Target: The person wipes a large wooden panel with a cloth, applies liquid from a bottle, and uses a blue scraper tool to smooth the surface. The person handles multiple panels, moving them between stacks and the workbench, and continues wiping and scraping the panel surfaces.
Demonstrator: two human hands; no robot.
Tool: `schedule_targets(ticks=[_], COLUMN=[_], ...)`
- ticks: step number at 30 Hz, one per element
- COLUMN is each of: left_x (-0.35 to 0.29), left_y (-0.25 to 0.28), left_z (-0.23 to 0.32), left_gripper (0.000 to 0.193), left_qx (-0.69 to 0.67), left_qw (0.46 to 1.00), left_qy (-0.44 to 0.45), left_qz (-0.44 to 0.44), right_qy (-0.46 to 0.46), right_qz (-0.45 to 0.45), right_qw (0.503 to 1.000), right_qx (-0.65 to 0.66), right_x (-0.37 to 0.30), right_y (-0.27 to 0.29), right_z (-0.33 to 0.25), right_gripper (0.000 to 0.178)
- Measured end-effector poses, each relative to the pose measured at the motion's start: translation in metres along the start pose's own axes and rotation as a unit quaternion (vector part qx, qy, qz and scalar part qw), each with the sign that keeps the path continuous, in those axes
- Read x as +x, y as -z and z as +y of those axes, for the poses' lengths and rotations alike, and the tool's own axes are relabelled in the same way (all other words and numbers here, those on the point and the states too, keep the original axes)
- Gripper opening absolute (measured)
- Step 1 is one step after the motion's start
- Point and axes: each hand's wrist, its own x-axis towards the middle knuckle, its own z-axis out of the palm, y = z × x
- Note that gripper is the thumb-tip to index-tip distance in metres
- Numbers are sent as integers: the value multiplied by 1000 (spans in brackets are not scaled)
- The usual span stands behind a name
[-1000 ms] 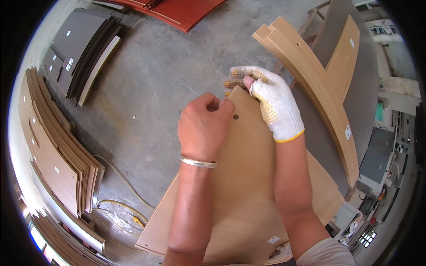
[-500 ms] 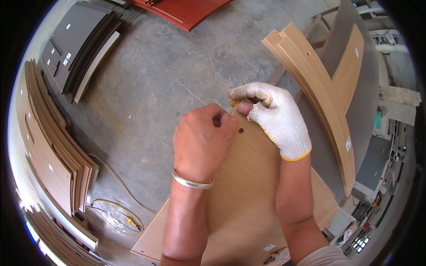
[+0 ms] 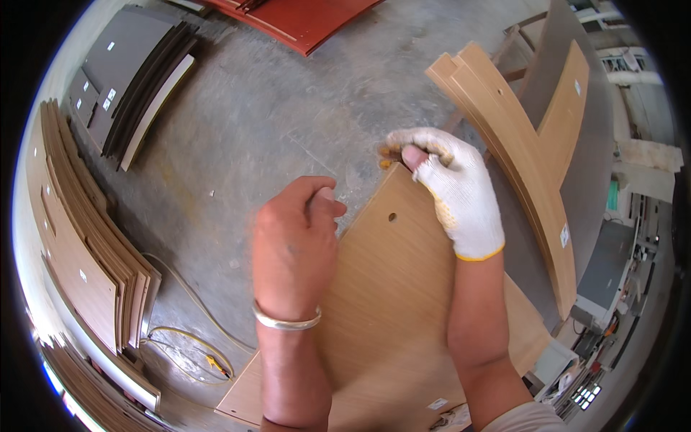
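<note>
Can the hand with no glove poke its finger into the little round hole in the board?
Probably yes. The bare left hand rests at the edge of the wooden board, right beside the small hole, and nothing covers it. The gloved right hand sits off to the other side.

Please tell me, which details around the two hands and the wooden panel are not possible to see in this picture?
- Head view: what the gloved right hand pinches is hidden by its fingers.
- The left hand shows only its back, so its fingertips are hidden.
- The wooden panel has its near end cut off by the lower edge.

Both hands point(image 3: 374, 216) on wooden panel point(image 3: 392, 302)
</note>
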Motion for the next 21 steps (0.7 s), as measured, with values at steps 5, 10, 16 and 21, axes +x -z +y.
schedule_targets(ticks=[5,10,16,21], left_x=[5,35,82,83], left_y=[-40,-36,-34,-40], left_z=[2,-16,-45,-34], left_gripper=[25,29,49,47], left_qx=[152,195,317,288], left_qw=[983,960,913,930], left_qy=[-103,-202,-239,-217], left_qz=[-4,-18,91,73], right_qy=[187,265,154,-173], right_qz=[110,276,134,365], right_qw=[965,906,960,879], right_qx=[-143,-179,-192,-253], right_x=[7,-62,-347,-610], right_y=[-7,-20,-54,-52], right_z=[12,13,63,127], right_gripper=[24,25,34,34])
